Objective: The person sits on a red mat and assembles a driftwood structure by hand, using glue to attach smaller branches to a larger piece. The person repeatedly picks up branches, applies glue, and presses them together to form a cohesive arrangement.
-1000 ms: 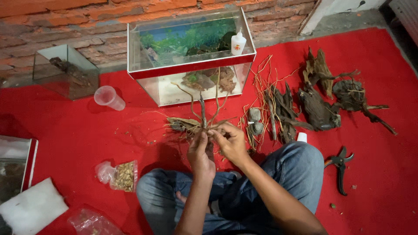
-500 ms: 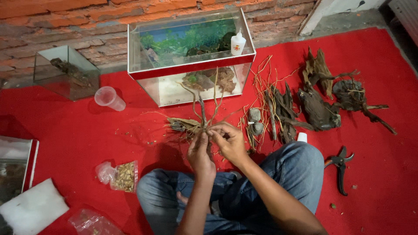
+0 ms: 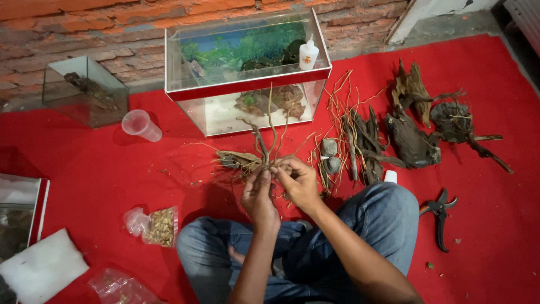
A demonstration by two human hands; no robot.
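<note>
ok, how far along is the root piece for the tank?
Done: tank already holds pale sand and two wood pieces. In hand: left hand and right hand grip a branching root bundle on the red mat. Left: bundle is outside the tank; more driftwood and pruners lie untouched.

red carpet (image 3: 84, 169), glass tank (image 3: 247, 73), driftwood (image 3: 410, 141), pruners (image 3: 440, 217)

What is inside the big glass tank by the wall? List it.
Inside the big glass tank: pale sand, brown driftwood pieces with some green growth, and a green planted backdrop. A white bottle stands on its rim. The red band hides part of the interior.
</note>
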